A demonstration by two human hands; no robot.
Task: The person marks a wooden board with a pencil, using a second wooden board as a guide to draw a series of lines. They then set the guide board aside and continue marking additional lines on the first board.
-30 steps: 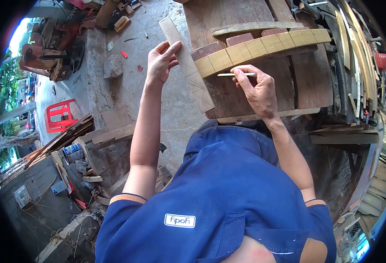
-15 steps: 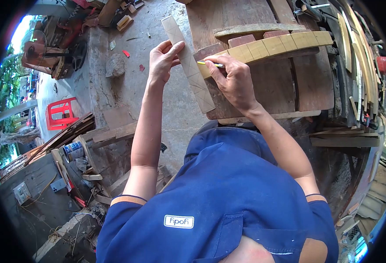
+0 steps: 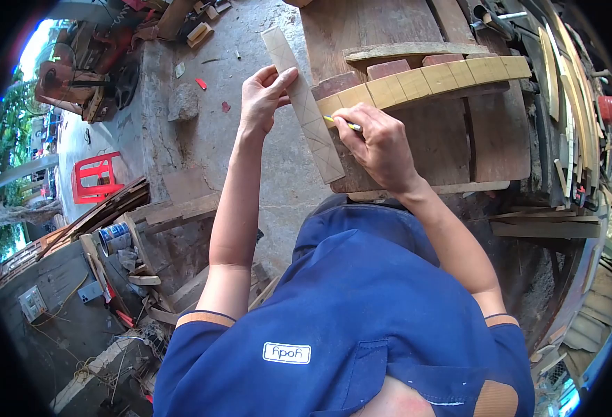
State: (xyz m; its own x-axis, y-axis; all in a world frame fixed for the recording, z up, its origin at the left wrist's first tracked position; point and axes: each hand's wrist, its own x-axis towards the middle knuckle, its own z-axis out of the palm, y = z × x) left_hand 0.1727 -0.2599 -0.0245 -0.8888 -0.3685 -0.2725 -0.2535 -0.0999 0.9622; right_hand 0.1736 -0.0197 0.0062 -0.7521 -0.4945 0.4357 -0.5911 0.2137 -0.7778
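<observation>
My left hand [image 3: 267, 95] pinches a flat, pale strip of wood [image 3: 304, 111] near its upper part, thumb on top. Crossing pencil lines mark the face of that strip, which slants down to the right at the bench's left edge. In my right hand [image 3: 377, 144] is a yellow-green pencil [image 3: 343, 122], its tip right at the strip's right edge. Just beyond lies a curved yellowish piece of wood [image 3: 424, 82] with evenly spaced cross lines; its left end meets the strip in this view.
The curved piece rests over reddish wooden blocks [image 3: 388, 68] on a brown plank bench [image 3: 431, 139]. Another narrow board [image 3: 414, 51] lies behind it. Long wood strips [image 3: 571, 104] lean at the right. A red plastic chair [image 3: 96, 177] and a paint can [image 3: 115, 238] stand at the left.
My right hand and the pencil have moved down along the strip's right edge, toward me. My left hand keeps its hold on the strip; the whole view has shifted slightly.
</observation>
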